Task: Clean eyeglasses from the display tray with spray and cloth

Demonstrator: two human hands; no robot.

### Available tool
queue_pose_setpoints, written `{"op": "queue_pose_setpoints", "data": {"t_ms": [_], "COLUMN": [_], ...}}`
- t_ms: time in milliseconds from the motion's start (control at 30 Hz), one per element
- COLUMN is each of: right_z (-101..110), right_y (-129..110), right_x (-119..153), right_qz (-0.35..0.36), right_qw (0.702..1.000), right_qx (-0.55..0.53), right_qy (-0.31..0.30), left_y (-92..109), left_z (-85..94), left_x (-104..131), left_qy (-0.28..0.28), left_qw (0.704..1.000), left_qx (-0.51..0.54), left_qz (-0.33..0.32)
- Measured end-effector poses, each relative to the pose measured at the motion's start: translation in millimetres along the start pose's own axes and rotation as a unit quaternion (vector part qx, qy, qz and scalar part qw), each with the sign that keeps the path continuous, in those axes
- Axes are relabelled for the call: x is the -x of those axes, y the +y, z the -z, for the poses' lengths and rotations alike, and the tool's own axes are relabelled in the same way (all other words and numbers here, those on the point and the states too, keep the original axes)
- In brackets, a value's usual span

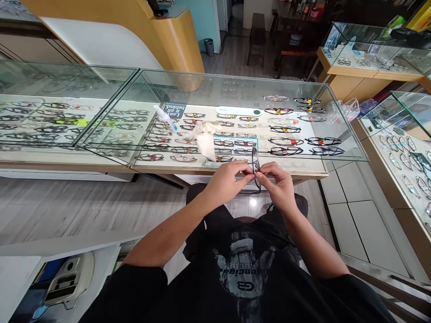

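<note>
Between my two hands, just in front of the display case's near edge, is a dark pair of eyeglasses (255, 154), turned so that the frame stands upright. My left hand (232, 179) pinches it from the left with thumb and fingers. From the right, my right hand (278, 181) closes its fingertips on the same frame. Part of the eyeglasses is hidden behind the fingers. On the glass top beyond my left hand lies a crumpled cream cloth (206, 141). A white spray bottle (165, 117) lies to the left of the cloth.
The glass display case (235, 172) holds rows of eyeglasses and a dark printed card (175, 110). More glass cases stand at left and right. A wooden bench (257, 33) and a grey bin (209, 46) are behind. A white machine (69, 280) sits at lower left.
</note>
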State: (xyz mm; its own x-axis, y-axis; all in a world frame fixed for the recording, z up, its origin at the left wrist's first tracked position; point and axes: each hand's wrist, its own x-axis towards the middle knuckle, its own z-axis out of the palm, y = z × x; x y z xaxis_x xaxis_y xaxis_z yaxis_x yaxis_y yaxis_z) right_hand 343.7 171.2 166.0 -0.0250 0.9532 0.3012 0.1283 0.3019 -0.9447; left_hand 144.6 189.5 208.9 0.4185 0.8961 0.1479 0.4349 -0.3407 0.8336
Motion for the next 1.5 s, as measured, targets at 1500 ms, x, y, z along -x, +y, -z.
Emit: {"op": "queue_pose_setpoints", "data": {"t_ms": [1500], "right_z": [5.7], "right_y": [14.1], "right_x": [-0.7], "right_qz": [0.095], "right_qw": [0.976], "right_qx": [0.182], "right_qy": [-0.077], "left_y": [-37.6], "left_z": [-40.0], "left_x": [7.9], "left_qy": [0.159], "left_qw": [0.978], "left_qx": [-0.136], "left_qz": [-0.007]}}
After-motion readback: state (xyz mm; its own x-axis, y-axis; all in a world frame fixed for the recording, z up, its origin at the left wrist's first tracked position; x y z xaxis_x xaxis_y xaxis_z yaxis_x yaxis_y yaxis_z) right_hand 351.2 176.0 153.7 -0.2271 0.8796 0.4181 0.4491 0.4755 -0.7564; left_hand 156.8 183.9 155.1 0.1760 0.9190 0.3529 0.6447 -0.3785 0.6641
